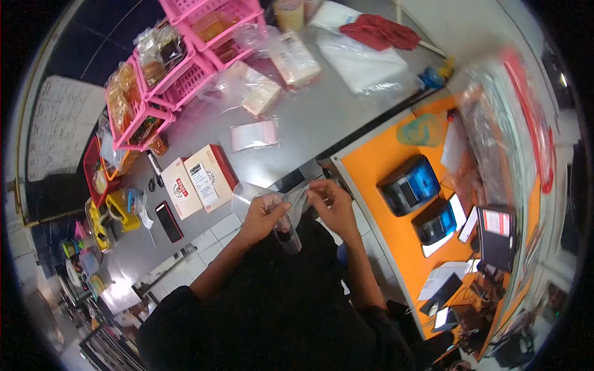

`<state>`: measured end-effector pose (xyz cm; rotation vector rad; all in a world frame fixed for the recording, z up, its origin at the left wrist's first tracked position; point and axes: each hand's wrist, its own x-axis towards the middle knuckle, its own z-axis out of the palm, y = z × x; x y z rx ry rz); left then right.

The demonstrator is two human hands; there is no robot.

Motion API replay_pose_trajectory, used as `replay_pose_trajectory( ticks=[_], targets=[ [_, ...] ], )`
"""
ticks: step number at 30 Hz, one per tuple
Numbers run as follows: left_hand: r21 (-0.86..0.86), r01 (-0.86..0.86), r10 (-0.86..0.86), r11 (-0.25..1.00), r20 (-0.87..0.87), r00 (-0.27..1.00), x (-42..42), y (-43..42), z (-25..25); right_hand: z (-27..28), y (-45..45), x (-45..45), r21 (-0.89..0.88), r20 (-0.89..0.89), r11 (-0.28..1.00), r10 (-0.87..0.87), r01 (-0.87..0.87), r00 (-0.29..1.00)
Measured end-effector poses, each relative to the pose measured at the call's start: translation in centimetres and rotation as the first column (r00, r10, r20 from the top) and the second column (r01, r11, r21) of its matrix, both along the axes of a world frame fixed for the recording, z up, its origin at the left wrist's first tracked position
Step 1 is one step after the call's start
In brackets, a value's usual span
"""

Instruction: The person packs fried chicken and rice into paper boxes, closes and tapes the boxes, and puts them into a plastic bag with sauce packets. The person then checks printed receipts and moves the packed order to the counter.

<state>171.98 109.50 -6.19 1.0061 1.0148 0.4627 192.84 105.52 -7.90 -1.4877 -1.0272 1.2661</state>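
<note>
In front of my body, my left hand point(265, 216) is closed around a clear plastic bag point(291, 241) with something small and dark inside; what that is I cannot make out. My right hand point(333, 207) pinches the thin clear plastic at its upper right. A clear sheet or flap spreads beyond my left fingers. Just past my hands on the grey table point(297, 145) lie two cream-and-red boxes, one point(180, 190) nearer the phone and one point(211, 179) with a white label. A packet of clear sleeves point(255, 135) rests behind them.
Pink stacked baskets point(179, 80) holding wrapped packets stand at the back left. A phone point(169, 221), scissors point(156, 177) and a yellow tape dispenser point(122, 210) are on the left. An orange desk point(377, 179) with two black-and-blue printers point(409, 184) point(435, 221) is at right.
</note>
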Motion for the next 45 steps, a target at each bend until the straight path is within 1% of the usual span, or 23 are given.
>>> replay_pose_trajectory(
  ticks=[3,6,9,10,13,15,16,18,19,21,22,23,25,26,28,32,34,38,40,41,42,44,45],
  targets=[
    [-0.037,-0.066,0.067,0.997,0.019,0.998,-2.0,2.5,-0.9,0.9,6.4,0.2,-0.008,0.187,1.000,0.014,-0.013,0.982],
    [-0.053,-0.081,0.084,0.995,0.056,0.995,-2.8,4.8,-1.9,1.0,12.3,-0.2,0.009,0.314,1.000,0.000,-0.003,0.949],
    [-0.015,-0.058,0.057,0.998,-0.075,0.996,-3.3,7.0,-2.5,0.3,17.6,-1.9,0.150,0.517,0.986,-0.022,-0.066,0.856],
    [-0.027,-0.062,0.060,0.998,-0.068,0.996,-3.4,7.8,-2.7,-0.1,19.2,-2.5,0.141,0.515,0.986,0.004,-0.089,0.857],
    [-0.039,-0.046,0.042,0.998,-0.085,0.995,-3.5,9.3,-3.2,-1.3,23.6,-5.2,0.285,0.719,0.935,-0.063,-0.212,0.692],
    [-0.013,-0.011,0.009,1.000,-0.145,0.989,-3.7,9.8,-3.6,-1.3,26.4,-6.8,0.336,0.748,0.903,-0.082,-0.269,0.659],
    [-0.041,0.001,-0.007,0.999,-0.159,0.987,-3.8,10.0,-3.7,-1.4,27.7,-7.7,0.356,0.761,0.883,-0.084,-0.305,0.643],
    [-0.092,0.007,-0.023,0.996,-0.169,0.985,-3.6,10.8,-4.1,-2.3,30.7,-9.3,0.368,0.849,0.867,-0.167,-0.334,0.502],
    [-0.141,0.005,-0.021,0.990,-0.115,0.993,-3.5,10.9,-4.1,-3.2,32.0,-10.0,0.371,0.882,0.858,-0.205,-0.356,0.424],
    [-0.223,-0.003,0.004,0.975,0.004,1.000,-3.2,11.6,-4.0,-7.7,34.9,-8.3,0.515,0.812,0.736,-0.252,-0.440,0.527],
    [-0.318,-0.034,0.052,0.947,0.051,0.997,-3.2,12.0,-3.7,-8.3,35.2,-8.4,0.524,0.784,0.754,-0.245,-0.396,0.570],
    [-0.309,-0.054,0.079,0.950,0.066,0.995,-3.2,12.0,-4.0,-8.6,35.8,-8.5,0.532,0.752,0.771,-0.242,-0.349,0.613],
    [-0.287,-0.081,0.113,0.954,0.099,0.989,-3.2,11.8,-4.4,-8.7,35.8,-8.0,0.565,0.750,0.723,-0.248,-0.398,0.614],
    [-0.214,-0.089,0.103,0.973,0.054,0.993,-3.1,11.5,-4.8,-8.5,35.8,-8.2,0.528,0.764,0.755,-0.223,-0.388,0.606],
    [-0.257,-0.090,0.117,0.962,0.092,0.989,-3.1,11.4,-5.1,-7.9,36.3,-8.2,0.459,0.789,0.811,-0.185,-0.362,0.586],
    [-0.339,-0.061,0.094,0.939,0.081,0.992,-3.2,11.7,-5.1,-7.3,36.6,-8.6,0.460,0.783,0.818,-0.190,-0.346,0.592],
    [-0.308,-0.076,0.108,0.948,0.088,0.990,-3.2,11.7,-5.2,-6.7,36.5,-8.9,0.464,0.763,0.820,-0.177,-0.336,0.622],
    [-0.321,-0.061,0.097,0.945,0.096,0.991,-3.3,11.9,-5.1,-8.0,36.5,-7.7,0.437,0.803,0.774,-0.106,-0.458,0.587],
    [-0.222,-0.043,0.059,0.974,0.067,0.996,-3.3,12.0,-5.2,-7.8,36.1,-7.4,0.447,0.838,0.722,-0.132,-0.528,0.529],
    [-0.169,-0.027,0.037,0.985,0.051,0.998,-3.3,12.1,-5.3,-6.6,35.4,-7.3,0.409,0.797,0.769,-0.037,-0.492,0.603],
    [-0.180,-0.036,0.045,0.983,0.047,0.998,-3.3,11.8,-5.6,-4.4,34.4,-7.3,0.365,0.741,0.811,0.044,-0.457,0.670],
    [-0.169,-0.031,0.039,0.985,0.047,0.998,-3.7,11.4,-6.5,-2.2,34.4,-6.2,0.320,0.657,0.889,0.042,-0.328,0.753],
    [-0.183,-0.020,0.024,0.983,0.021,0.999,-3.9,11.8,-6.2,-1.6,34.5,-5.2,0.306,0.642,0.925,-0.024,-0.227,0.766]
  ],
)
